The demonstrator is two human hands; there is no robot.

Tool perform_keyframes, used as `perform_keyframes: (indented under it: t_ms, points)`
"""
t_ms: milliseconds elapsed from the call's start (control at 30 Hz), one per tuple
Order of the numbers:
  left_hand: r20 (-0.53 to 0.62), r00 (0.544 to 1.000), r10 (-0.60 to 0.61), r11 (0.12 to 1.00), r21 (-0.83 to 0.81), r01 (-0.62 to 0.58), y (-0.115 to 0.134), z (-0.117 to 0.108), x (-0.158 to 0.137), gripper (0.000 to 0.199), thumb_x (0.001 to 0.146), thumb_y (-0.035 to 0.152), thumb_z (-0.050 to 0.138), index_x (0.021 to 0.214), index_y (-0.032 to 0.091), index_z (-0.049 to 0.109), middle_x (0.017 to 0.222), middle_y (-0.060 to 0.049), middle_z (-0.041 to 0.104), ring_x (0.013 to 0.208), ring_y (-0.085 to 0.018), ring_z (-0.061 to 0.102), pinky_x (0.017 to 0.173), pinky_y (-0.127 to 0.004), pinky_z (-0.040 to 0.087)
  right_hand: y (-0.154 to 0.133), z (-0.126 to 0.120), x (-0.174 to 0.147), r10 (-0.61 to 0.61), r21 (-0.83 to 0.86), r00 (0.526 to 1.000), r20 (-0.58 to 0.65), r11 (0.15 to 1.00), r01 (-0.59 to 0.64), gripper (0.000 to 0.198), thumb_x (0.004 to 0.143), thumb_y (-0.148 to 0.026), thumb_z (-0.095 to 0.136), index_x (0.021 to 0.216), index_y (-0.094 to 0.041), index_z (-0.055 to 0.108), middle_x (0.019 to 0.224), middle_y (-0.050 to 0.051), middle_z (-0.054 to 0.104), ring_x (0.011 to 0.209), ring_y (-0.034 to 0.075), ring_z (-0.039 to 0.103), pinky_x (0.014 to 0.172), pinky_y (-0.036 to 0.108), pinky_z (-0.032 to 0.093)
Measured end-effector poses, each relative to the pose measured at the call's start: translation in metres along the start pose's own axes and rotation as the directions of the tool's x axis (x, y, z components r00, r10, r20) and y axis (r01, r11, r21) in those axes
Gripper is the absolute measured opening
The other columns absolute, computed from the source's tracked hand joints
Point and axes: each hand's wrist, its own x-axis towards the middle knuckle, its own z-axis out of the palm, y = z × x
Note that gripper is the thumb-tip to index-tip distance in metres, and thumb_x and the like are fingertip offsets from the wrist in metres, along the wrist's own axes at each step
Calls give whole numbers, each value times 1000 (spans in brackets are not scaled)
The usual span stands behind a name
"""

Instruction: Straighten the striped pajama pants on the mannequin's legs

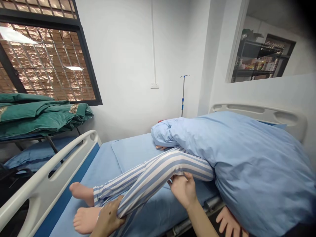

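A figure that looks like a care manikin lies on the bed in blue-and-white striped trousers (158,174). Its near leg is bent at the knee, and its bare near foot (85,220) rests by the sheet. My left hand (110,213) is wrapped round the near lower leg, just above the ankle. Behind the bent knee, my right hand (184,191) is closed on the trouser leg, its fingertips partly hidden under the cloth. The far foot (82,193) lies beyond. A light blue quilt (234,148) covers the upper body, and one manikin hand (229,222) hangs out at the near side.
The bed has a pale footboard (61,151) at left and a headboard (293,120) at right. A metal side rail (182,227) runs along the near edge. Beyond stand an IV pole (183,95) and a stack of green padded covers (44,115) below the barred window.
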Motion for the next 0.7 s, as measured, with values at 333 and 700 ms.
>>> perform_keyframes:
  t_ms: [333, 700]
  points:
    - [226, 944, -241, 951, -138, 276, 83, 63, 19, 59, 65, 35, 38, 121, 19, 32, 95, -6, 58, 88, -20, 53, 69, -24, 39, -22, 16, 8, -29, -186, 1000, 6, 982, 29, 25, 65, -29, 48, 86, -22, 59, 81, 2, 61, 87, 20, 51, 79, 35, 36]
    - [237, 965, -111, 971, -183, 156, 69, 44, 19, 53, 66, 32, 36, 119, 24, 36, 99, -3, 58, 90, -21, 53, 70, -24, 38, -22, 17, 10, -33, -216, 999, 4, 976, 33, 23, 67, -25, 46, 86, -21, 59, 78, 2, 61, 85, 19, 52, 77, 34, 36]
